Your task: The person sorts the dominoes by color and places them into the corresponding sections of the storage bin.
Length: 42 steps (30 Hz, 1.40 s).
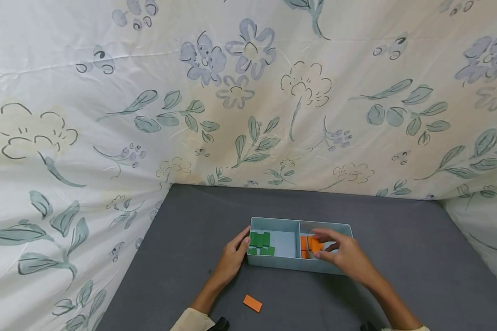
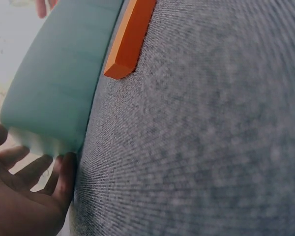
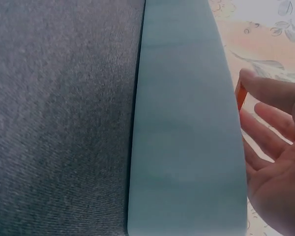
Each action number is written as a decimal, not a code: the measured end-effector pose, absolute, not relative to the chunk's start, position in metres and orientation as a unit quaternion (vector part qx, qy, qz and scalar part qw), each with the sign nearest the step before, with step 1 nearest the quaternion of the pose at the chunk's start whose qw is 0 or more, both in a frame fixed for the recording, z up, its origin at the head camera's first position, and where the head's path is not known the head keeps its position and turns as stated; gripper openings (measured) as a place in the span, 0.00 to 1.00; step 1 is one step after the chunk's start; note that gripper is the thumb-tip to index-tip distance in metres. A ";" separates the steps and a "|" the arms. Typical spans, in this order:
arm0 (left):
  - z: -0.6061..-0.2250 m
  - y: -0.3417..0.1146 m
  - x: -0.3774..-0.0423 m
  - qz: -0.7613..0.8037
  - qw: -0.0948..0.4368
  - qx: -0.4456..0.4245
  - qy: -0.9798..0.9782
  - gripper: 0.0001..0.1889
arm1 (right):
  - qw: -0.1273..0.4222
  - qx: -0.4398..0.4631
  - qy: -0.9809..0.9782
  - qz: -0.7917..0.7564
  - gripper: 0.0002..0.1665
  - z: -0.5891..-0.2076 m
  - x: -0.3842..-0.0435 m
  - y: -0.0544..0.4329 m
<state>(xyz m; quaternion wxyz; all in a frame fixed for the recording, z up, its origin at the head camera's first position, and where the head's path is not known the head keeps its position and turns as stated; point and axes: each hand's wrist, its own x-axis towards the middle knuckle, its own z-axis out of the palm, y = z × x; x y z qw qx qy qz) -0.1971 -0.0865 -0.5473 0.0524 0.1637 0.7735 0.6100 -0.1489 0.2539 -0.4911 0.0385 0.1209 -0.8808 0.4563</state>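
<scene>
A pale blue-green box [image 1: 273, 261] with a divider stands on the dark cloth. My left hand [image 1: 232, 257] holds its left end, fingertips against the outer end wall and thumb at the rim. Green blocks [image 1: 260, 239] lie in the left compartment. Above the right compartment, my right hand [image 1: 343, 253] pinches an orange block [image 3: 241, 97] between thumb and fingers; the box wall partly hides this block in the right wrist view. More orange blocks [image 1: 304, 248] are beside those fingers. One loose orange block [image 1: 252, 303] lies on the cloth in front of the box.
Dark grey cloth [image 1: 182, 239] covers the table. Behind it and along both sides hangs a white floral curtain [image 1: 232, 151]. The loose block [image 2: 130, 42] lies close to the box's front wall in the left wrist view.
</scene>
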 end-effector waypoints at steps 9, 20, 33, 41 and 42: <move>-0.546 -0.087 -0.196 0.613 0.056 0.166 0.770 0.28 | -0.010 0.104 -0.896 0.432 0.35 -0.492 -0.163 0.259; -0.545 -0.089 -0.195 0.619 0.058 0.172 0.764 0.29 | -0.058 0.143 -0.905 0.396 0.33 -0.498 -0.173 0.257; -0.544 -0.090 -0.195 0.618 0.057 0.177 0.764 0.28 | -0.087 0.162 -0.900 0.396 0.32 -0.501 -0.176 0.260; -0.543 -0.088 -0.194 0.613 0.051 0.174 0.769 0.28 | -0.079 0.155 -0.888 0.426 0.31 -0.500 -0.173 0.261; -0.543 -0.088 -0.194 0.612 0.050 0.175 0.769 0.28 | -0.076 0.153 -0.886 0.431 0.31 -0.499 -0.172 0.261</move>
